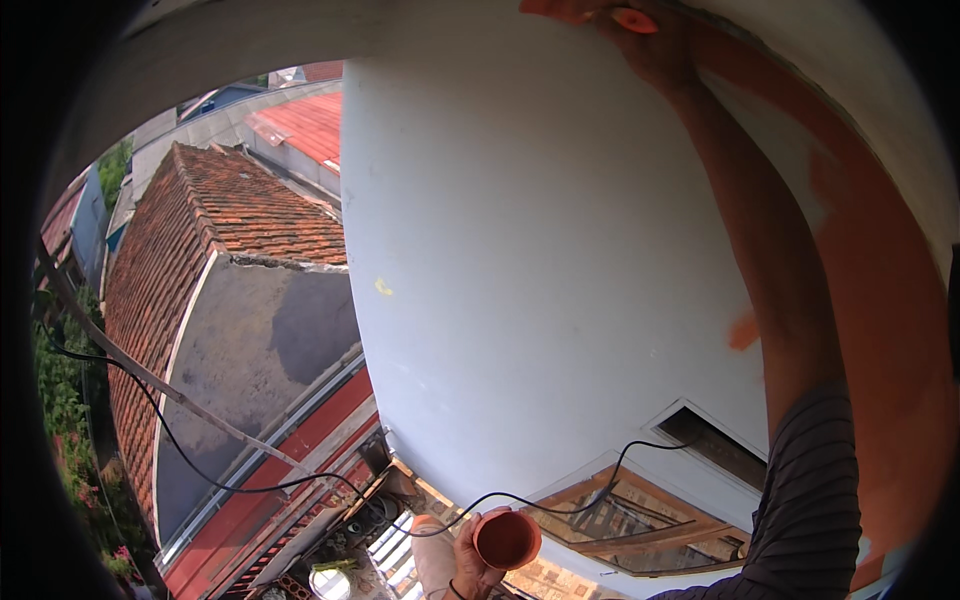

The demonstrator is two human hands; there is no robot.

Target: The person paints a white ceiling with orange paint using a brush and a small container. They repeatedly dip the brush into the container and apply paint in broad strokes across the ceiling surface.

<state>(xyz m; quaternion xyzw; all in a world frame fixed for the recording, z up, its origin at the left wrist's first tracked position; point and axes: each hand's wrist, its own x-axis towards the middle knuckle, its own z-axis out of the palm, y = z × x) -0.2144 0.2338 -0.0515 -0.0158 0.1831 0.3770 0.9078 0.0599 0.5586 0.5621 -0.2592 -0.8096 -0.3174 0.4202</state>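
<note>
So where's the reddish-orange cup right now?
In the head view, the cup is at bottom centre, held in the left hand, just below the black cable.

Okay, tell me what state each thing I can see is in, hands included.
Left hand: closed around the cup.
Cup: uncovered, mouth facing the camera, orange-red inside.
Right hand: raised, closed on the brush.
Brush: held at the wall, bristles unclear.
Wall: partly orange, mostly white.
Cable: slack, curving.
</note>
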